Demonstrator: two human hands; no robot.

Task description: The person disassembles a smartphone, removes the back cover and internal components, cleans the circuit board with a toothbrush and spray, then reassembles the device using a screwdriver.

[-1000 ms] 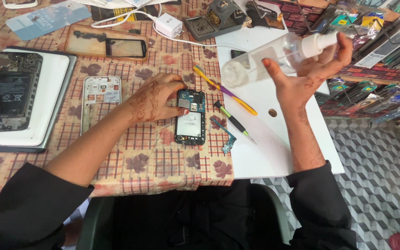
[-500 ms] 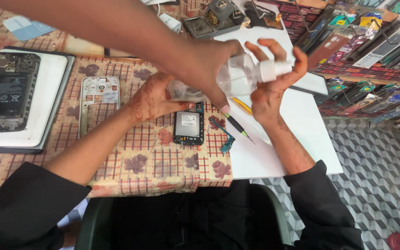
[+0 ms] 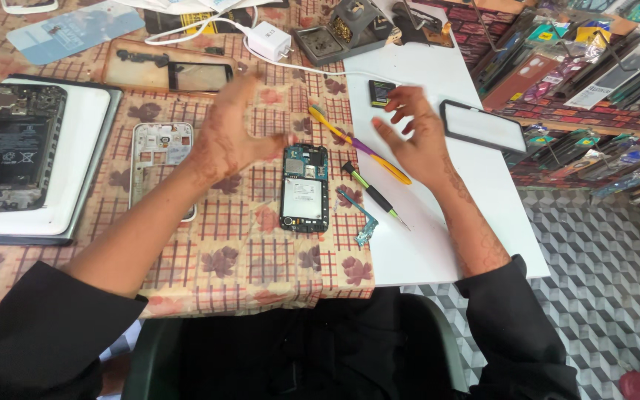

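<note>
Between the two hands, an opened phone [image 3: 304,189] lies flat on the desk [image 3: 261,244]. Left hand [image 3: 231,137] hovers just beside it, fingers spread, holding nothing. Right hand [image 3: 416,141] is open and empty above a screwdriver [image 3: 374,194]

An opened phone [image 3: 305,188], circuit board and battery bared, lies flat on the checked tablecloth [image 3: 261,252].

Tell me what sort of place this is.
Most likely a phone repair bench: an opened phone lies between the left hand and right hand, with a screwdriver beside it and a soldering stand behind.
</note>
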